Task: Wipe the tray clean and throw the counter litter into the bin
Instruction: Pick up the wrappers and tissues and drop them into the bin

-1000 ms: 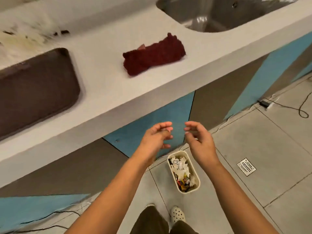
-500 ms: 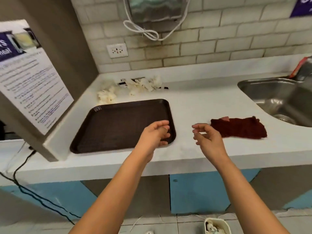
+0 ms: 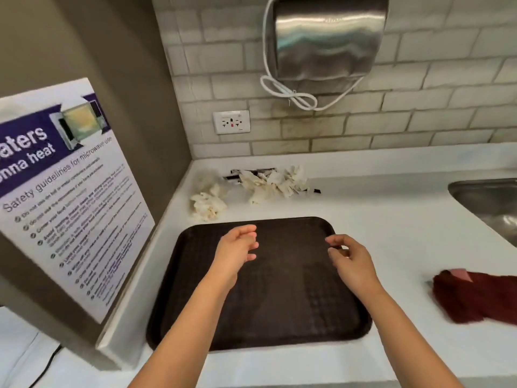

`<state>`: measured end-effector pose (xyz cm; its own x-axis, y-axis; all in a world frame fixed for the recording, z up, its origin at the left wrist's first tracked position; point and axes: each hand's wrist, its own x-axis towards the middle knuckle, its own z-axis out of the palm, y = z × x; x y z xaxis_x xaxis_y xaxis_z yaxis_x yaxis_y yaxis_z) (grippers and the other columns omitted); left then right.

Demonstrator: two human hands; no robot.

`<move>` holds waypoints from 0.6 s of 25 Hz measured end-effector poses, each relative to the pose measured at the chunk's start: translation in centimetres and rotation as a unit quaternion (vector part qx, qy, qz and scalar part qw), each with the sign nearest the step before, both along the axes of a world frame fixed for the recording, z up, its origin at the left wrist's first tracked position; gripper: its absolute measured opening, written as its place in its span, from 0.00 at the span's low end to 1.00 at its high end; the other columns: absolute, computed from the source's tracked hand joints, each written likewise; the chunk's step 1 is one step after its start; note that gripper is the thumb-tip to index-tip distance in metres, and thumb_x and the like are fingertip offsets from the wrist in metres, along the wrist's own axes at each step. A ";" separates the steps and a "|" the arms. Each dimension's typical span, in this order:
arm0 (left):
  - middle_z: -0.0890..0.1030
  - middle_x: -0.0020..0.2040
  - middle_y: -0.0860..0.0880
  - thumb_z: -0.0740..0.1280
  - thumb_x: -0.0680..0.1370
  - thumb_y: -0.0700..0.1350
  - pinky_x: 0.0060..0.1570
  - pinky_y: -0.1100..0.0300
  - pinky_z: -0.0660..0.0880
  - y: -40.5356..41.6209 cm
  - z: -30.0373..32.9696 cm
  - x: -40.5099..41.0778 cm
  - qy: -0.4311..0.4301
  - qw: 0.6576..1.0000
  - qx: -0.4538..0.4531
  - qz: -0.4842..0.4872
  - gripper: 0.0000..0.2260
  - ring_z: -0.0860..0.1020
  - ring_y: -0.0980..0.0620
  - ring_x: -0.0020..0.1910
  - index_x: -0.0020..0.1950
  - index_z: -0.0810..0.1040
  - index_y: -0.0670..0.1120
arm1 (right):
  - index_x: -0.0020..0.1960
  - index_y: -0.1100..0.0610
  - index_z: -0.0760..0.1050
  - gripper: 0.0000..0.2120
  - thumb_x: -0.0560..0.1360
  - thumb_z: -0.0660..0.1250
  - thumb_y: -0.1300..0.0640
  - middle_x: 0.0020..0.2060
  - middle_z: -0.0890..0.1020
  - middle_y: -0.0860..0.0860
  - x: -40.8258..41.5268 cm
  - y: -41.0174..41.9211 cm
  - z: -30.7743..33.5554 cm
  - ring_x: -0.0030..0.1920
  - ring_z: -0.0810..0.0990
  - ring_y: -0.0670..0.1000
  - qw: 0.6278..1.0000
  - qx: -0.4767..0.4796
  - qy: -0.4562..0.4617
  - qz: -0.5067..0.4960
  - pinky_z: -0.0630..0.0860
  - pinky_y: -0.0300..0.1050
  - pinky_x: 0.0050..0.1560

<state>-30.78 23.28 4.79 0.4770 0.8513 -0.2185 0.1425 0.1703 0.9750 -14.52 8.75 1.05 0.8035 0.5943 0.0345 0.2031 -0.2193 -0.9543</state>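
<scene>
Counter: white, runs the width of the view, tiled wall behind it. A poster on microwave safety hangs on the side panel at far left.

Dryer: steel, mounted high on the wall, a white cord looped under it. An outlet sits lower and to its left.

Tray: dark brown, flat on the counter near the front edge, close to the left corner. Surface looks bare – no crumbs that can be made out.

Sink: steel, only its left rim in view at the right edge.

Cloth: dark red, bunched, lying on the counter well right of the tray, partly cut off by the frame. A pink scrap shows at its top.

Litter: crumpled whitish paper, lying on the counter behind the tray against the back corner. It is in two clumps, one just beyond the tray's far left corner, the larger farther back, with some small dark bits among it.

Left hand: above the tray's far half, fingers loosely spread, holding nothing. Whether it touches the tray cannot be told.

Right hand: above the tray's far right part – fingers gently curled, thumb near the fingertips, nothing seen between them.
</scene>
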 end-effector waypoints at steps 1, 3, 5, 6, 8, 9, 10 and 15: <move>0.78 0.51 0.50 0.62 0.78 0.38 0.42 0.62 0.76 1.3 0.0 0.3 0.001 1.000 0.003 0.002 0.09 0.77 0.55 0.45 0.50 0.77 0.51 | 0.50 0.53 0.77 0.10 0.74 0.62 0.65 0.47 0.80 0.51 0.4 0.8 0.0 0.40 0.76 0.46 1.000 -0.010 -0.006 -0.002 0.70 0.34 0.42; 0.78 0.50 0.51 0.61 0.78 0.38 0.42 0.63 0.74 3.0 -0.3 1.0 0.012 1.000 0.013 0.001 0.09 0.77 0.55 0.46 0.50 0.77 0.50 | 0.50 0.53 0.77 0.10 0.74 0.62 0.65 0.47 0.79 0.49 1.2 2.0 0.0 0.42 0.76 0.44 0.999 -0.033 -0.023 0.000 0.70 0.35 0.43; 0.77 0.50 0.52 0.61 0.78 0.37 0.41 0.65 0.73 4.8 -0.7 1.9 0.035 0.999 0.031 -0.003 0.10 0.77 0.54 0.50 0.53 0.77 0.50 | 0.49 0.53 0.77 0.10 0.74 0.62 0.65 0.48 0.79 0.47 2.4 3.6 -0.2 0.43 0.76 0.45 0.998 -0.048 -0.033 -0.006 0.69 0.37 0.46; 0.77 0.50 0.52 0.61 0.77 0.37 0.40 0.66 0.72 5.8 -0.9 2.5 0.044 0.998 0.041 -0.002 0.11 0.76 0.54 0.51 0.53 0.77 0.49 | 0.49 0.53 0.77 0.10 0.74 0.62 0.65 0.48 0.79 0.48 3.2 4.4 -0.3 0.43 0.77 0.47 0.998 -0.054 -0.031 -0.007 0.69 0.38 0.46; 0.77 0.53 0.51 0.61 0.77 0.37 0.39 0.67 0.70 7.8 -1.3 3.7 0.076 0.994 0.076 0.005 0.11 0.75 0.54 0.50 0.55 0.77 0.49 | 0.50 0.53 0.77 0.10 0.73 0.63 0.65 0.48 0.79 0.50 4.9 6.1 -0.5 0.42 0.77 0.49 0.997 -0.073 -0.026 -0.002 0.70 0.37 0.44; 0.77 0.54 0.51 0.62 0.77 0.37 0.41 0.66 0.70 8.7 -1.5 4.3 0.099 0.990 0.101 0.008 0.12 0.75 0.54 0.50 0.55 0.78 0.49 | 0.50 0.53 0.77 0.10 0.73 0.63 0.65 0.48 0.80 0.51 5.7 6.9 -0.6 0.41 0.77 0.49 0.996 -0.087 -0.031 0.005 0.70 0.36 0.42; 0.76 0.56 0.51 0.62 0.76 0.38 0.43 0.65 0.70 9.6 -1.8 4.9 0.121 0.985 0.125 0.010 0.12 0.74 0.54 0.50 0.56 0.78 0.49 | 0.49 0.53 0.77 0.10 0.73 0.63 0.65 0.48 0.80 0.52 6.6 7.7 -0.7 0.41 0.77 0.48 0.994 -0.102 -0.039 0.016 0.70 0.35 0.41; 0.75 0.63 0.48 0.61 0.77 0.39 0.51 0.65 0.69 14.2 -3.2 9.9 0.205 0.954 0.211 -0.059 0.14 0.76 0.49 0.56 0.60 0.77 0.49 | 0.51 0.53 0.76 0.10 0.74 0.62 0.64 0.53 0.76 0.51 10.6 12.2 -1.1 0.41 0.76 0.48 0.979 -0.164 -0.103 0.060 0.68 0.37 0.44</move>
<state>-20.86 37.48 1.55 0.5239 0.8499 -0.0567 0.5208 -0.2669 0.8109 -3.95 20.93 -0.01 0.7234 0.6901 -0.0201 0.4275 -0.4706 -0.7719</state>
